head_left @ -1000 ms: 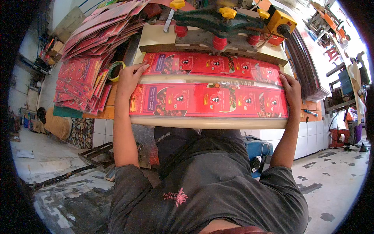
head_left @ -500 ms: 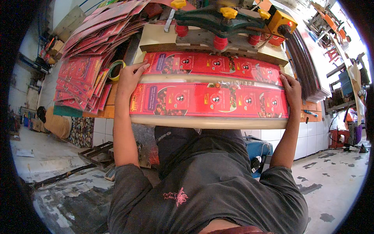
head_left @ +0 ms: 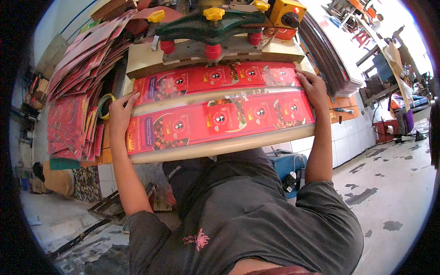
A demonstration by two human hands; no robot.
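Observation:
A glossy red packaging sheet (head_left: 201, 85), printed with food pictures, lies on a cream board (head_left: 220, 147) before me. A second red printed strip (head_left: 183, 123) lies nearer to me, with a pale band between the two. My left hand (head_left: 121, 111) pinches the left end of the far sheet between thumb and fingers. At its right end, my right hand (head_left: 315, 89) is closed on the sheet's edge, its fingertips partly hidden. Just behind the sheet stands a press (head_left: 213, 27) with a dark green frame, yellow knobs and red spacers.
Many red printed packets (head_left: 73, 110) are heaped at the left, beside a roll of yellow-edged tape (head_left: 106, 106). A yellow control box (head_left: 286, 13) with a lit red lamp sits behind the press. Stacked flat sheets (head_left: 339, 59) and a blue pen (head_left: 343, 110) lie right.
My view has turned to the right, so everything sits further left and looks tilted. Both hands keep their grip at the sheet's ends, and the sheet lies about the same against the press.

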